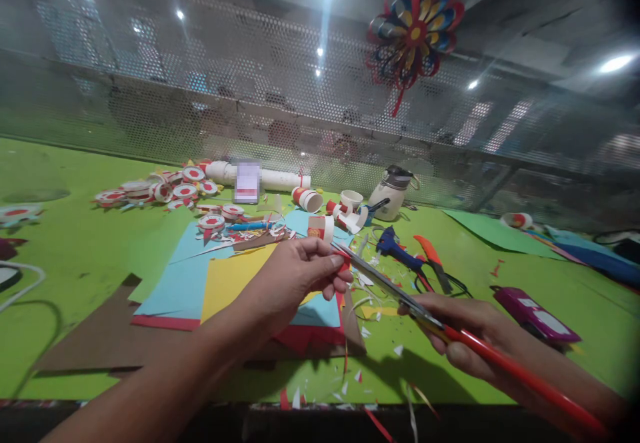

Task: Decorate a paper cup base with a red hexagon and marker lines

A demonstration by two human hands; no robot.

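Observation:
My left hand (300,276) is closed in a pinch on a small red paper piece (344,268) above the green table (80,263). My right hand (465,336) grips red-handled scissors (395,293); their blades reach up and left to the red piece at my left fingertips. Under the hands lie yellow (235,280), blue (175,283), red and brown paper sheets (100,340). Small paper scraps (370,323) are scattered on the table below the blades.
Red-and-white paper cups (313,200) and cut cup discs (165,190) lie at the back, with a white tube (280,178), a white jug (393,193), a blue glue gun (397,248), an orange cutter (430,253), a purple case (537,313). A paper pinwheel (415,30) hangs on the mesh fence.

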